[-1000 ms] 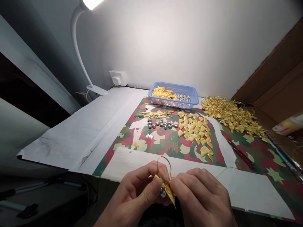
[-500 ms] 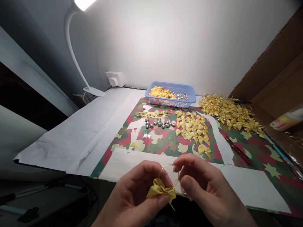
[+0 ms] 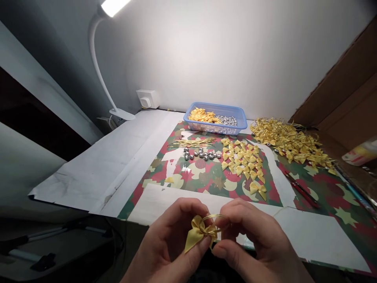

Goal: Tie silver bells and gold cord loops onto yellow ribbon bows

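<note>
My left hand [image 3: 176, 239] pinches a yellow satin bow [image 3: 194, 237] between thumb and fingers, near the front edge of the table. A thin gold cord [image 3: 213, 215] is looped at the bow's middle. My right hand [image 3: 253, 239] has its forefinger bent over the right side of that loop, with the thumb lower, close to the bow. Its other fingers are partly hidden. Beyond the hands lie several finished-looking bows [image 3: 243, 159], silver bells or beads [image 3: 203, 154] and a bundle of gold cords [image 3: 196, 142].
At the back, a blue basket [image 3: 244, 122] holds bows and silver beads. A heap of bows with cords [image 3: 290, 139] lies at the right, with red-handled scissors or pliers [image 3: 303, 191] nearer. A white lamp [image 3: 96, 59] stands at the left; a cardboard wall [image 3: 338, 78] rises at the right.
The cord loop has tipped from upright to flatter over the bow. My right fingers have moved left and closed onto the loop, and the bow has turned in my left hand.
</note>
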Tool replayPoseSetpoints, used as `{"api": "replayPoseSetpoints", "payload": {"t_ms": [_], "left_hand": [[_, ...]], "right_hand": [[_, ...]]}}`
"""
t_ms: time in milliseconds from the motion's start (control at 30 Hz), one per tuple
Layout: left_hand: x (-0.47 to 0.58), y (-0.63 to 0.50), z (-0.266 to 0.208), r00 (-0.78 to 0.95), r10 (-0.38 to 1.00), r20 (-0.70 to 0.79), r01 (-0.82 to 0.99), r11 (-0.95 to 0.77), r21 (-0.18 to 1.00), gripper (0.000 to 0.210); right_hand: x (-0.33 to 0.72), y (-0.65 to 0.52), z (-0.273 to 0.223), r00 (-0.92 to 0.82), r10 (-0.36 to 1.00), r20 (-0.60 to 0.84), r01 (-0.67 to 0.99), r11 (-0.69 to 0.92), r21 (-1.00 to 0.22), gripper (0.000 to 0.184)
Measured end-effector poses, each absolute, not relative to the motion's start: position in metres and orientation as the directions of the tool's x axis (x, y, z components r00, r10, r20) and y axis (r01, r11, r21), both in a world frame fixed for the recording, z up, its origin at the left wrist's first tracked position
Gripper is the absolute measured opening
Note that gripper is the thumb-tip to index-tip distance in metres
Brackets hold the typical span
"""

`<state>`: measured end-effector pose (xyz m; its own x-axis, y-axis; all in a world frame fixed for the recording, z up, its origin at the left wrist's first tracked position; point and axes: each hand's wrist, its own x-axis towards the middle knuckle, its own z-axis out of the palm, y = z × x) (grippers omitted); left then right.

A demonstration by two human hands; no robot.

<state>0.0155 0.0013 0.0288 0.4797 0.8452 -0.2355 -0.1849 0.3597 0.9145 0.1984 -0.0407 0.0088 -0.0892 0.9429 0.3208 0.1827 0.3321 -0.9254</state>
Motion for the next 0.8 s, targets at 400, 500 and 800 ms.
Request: {"api": "replayPoseSetpoints", "payload": {"t_ms": [400,500,800], "left_hand": [[0.016,0.008,0.025,0.486,0.856,-0.177,-0.202,0.306,0.93,0.01],[0.017,0.009,0.022,0.498,0.852,-0.16,-0.228,0.306,0.924,0.013],[0.03,0.01,0.014,0.533,0.846,-0.029,-0.246,0.187,0.951,0.023]], "right_hand": [[0.187,-0.036,-0.008,-0.096,0.61,0.787,0.708,0.598,-0.377,0.015],[0.204,-0.042,0.0,-0.008,0.761,0.648,0.658,0.492,-0.57,0.021],[0.21,-0.037,0.035,-0.035,0.878,0.477,0.519,0.424,-0.742,0.03]]}}
